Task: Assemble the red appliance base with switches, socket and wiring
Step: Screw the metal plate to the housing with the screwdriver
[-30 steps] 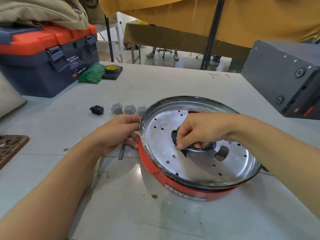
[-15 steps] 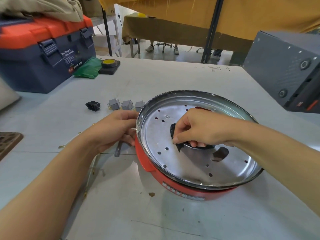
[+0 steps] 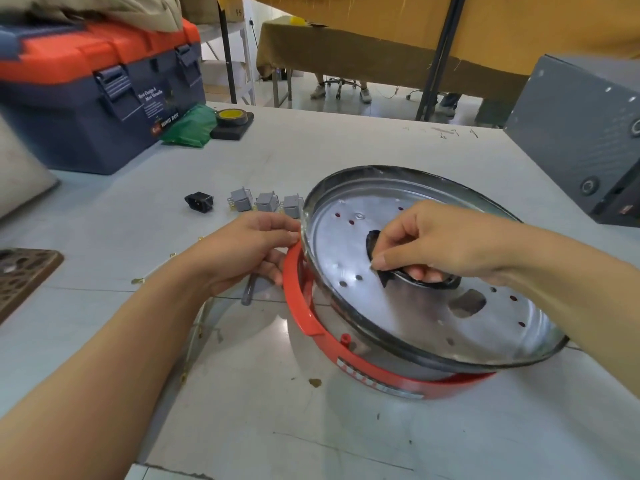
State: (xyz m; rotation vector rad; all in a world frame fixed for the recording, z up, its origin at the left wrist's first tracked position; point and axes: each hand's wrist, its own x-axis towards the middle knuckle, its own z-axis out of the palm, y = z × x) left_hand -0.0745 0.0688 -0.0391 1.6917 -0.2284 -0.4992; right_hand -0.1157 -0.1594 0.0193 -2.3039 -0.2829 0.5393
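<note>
Reaching in from the near edge of the grey table point(image 3: 242, 393). Left hand point(image 3: 249, 251) resting with loosely curled fingers against the red appliance base point(image 3: 304, 306). Right hand point(image 3: 426, 244) pinching the black ring point(image 3: 374, 242) at the centre hole of the metal pan point(image 3: 433, 327), tilting up at the near-left. Lying beyond: three grey switches point(image 3: 265, 202), a black socket point(image 3: 199, 201), then a toolbox point(image 3: 93, 95).

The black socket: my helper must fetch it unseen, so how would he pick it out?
Start from the red base; left of its far rim a row of small parts lies on the table. The black socket ends that row on the left; the other three are grey switches.
</note>
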